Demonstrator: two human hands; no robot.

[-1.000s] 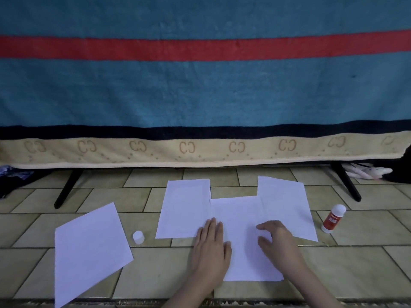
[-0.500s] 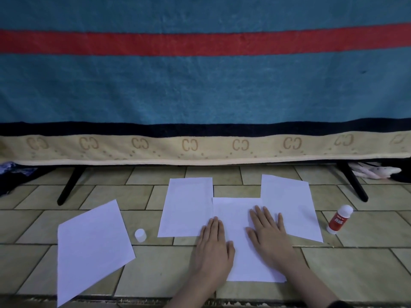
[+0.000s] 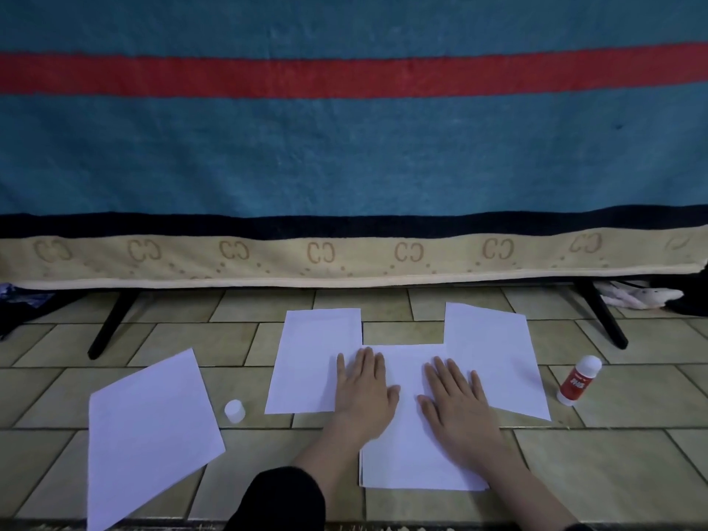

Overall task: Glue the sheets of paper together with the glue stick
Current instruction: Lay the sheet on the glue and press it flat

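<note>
Three white sheets lie joined on the tiled floor: a left sheet (image 3: pixel 310 362), a middle sheet (image 3: pixel 410 454) and a right sheet (image 3: pixel 494 358). My left hand (image 3: pixel 364 389) presses flat, fingers straight, over the seam between the left and middle sheets. My right hand (image 3: pixel 454 396) lies flat on the middle sheet near the right sheet's edge. A red and white glue stick (image 3: pixel 577 381) stands uncapped-looking to the right of the sheets. Its white cap (image 3: pixel 234 411) sits on the floor left of them.
A separate white sheet (image 3: pixel 149 431) lies tilted at the left. A teal blanket with a red stripe (image 3: pixel 344 147) hangs over a rack with black legs (image 3: pixel 111 323) behind the sheets. Cloth items (image 3: pixel 636 297) lie under the rack at the far right.
My right hand went from curled at the middle sheet to flat on it, fingers spread. Both hands slid a little forward over the sheets.
</note>
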